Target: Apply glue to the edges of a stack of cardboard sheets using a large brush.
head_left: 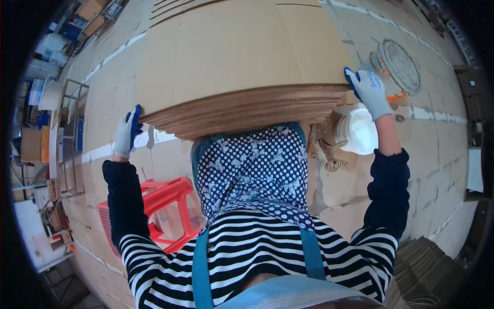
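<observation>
A thick stack of flat cardboard sheets [236,77] is filling the upper middle of the view, held out in front of the person's chest over a floor [442,144] that is itself covered with cardboard. Its near edge is showing many layers, and they are fanning slightly unevenly at the lower right. The left hand [126,133], in a grey glove with blue fingertips, is clamping the stack's left near corner; the right hand [369,91], gloved alike, is gripping the right near corner.

With only the two corners pinched, the lower sheets are likely to slide out or sag in the middle, and the whole bundle could tip forward, since most of it lies beyond the hands.

A red plastic stool [167,206] is standing close at lower left, beneath the left arm, and a white bucket [358,130] is sitting just under the right wrist, so both sides are crowded. More room is lying ahead and to the right, near a round lid [400,66].
</observation>
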`<state>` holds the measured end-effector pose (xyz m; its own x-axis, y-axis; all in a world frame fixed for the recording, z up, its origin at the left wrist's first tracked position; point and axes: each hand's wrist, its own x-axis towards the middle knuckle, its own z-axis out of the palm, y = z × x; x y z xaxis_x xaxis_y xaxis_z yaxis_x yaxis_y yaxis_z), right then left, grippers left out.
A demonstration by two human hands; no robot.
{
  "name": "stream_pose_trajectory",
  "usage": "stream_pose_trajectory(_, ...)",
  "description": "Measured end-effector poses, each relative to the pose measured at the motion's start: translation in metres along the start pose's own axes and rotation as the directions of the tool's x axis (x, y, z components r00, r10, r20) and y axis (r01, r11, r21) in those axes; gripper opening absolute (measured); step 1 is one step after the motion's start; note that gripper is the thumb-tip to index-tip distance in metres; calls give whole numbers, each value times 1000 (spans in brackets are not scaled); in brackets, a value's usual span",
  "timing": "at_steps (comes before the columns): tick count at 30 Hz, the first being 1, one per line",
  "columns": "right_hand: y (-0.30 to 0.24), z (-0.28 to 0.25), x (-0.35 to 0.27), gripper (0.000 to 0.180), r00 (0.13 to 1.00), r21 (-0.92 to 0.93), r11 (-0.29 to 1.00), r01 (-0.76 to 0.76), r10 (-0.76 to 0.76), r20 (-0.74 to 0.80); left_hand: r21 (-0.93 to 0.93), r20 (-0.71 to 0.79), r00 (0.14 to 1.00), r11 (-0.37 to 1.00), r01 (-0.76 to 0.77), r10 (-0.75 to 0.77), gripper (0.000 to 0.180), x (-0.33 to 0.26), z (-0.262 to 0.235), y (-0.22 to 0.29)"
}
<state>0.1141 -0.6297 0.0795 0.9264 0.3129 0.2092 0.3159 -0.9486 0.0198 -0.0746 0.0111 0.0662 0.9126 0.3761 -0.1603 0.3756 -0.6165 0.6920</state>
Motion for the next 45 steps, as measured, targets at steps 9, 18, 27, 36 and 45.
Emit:
stream_pose_trajectory(9,24,15,5,37,949,898,429,-100,314,-44,-735,-357,926,574,-360,123,32,-21,28,100)
stream_pose_trajectory(18,-8,33,33,43,919,388,856,-340,390,-54,-375,-204,973,927,25,-109,27,9,33,57)
stream_pose_trajectory(27,-7,35,44,49,928,74,926,-371,372,4,138,-302,953,990,28,15,36,18,37,54)
stream_pose_trajectory(36,48,26,16,38,902,311,905,-291,368,-224,441,-134,989,891,109,-55,37,9,-4,64)
stream_pose_trajectory(45,7,4,-6,42,976,-309,945,111,-162,-146,535,-66,997,845,-1,43,39,3,-5,69)
